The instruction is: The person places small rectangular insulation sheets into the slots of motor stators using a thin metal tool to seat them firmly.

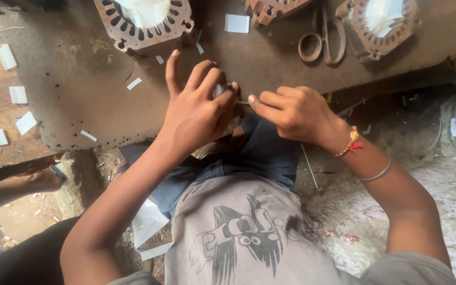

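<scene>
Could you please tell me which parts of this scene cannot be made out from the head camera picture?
- The small pale piece between the left hand and the right hand: mostly covered by fingertips, too small to identify.
- The slotted metal core at top left: its upper part is cut off by the frame edge.
- The scissors: blades run past the top edge.
- The thin rod: its upper end is hidden under the right wrist.

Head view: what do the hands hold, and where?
A small pale strip, pinched at one end by the left hand; the right hand pinches a thin rod at its tip.
</scene>
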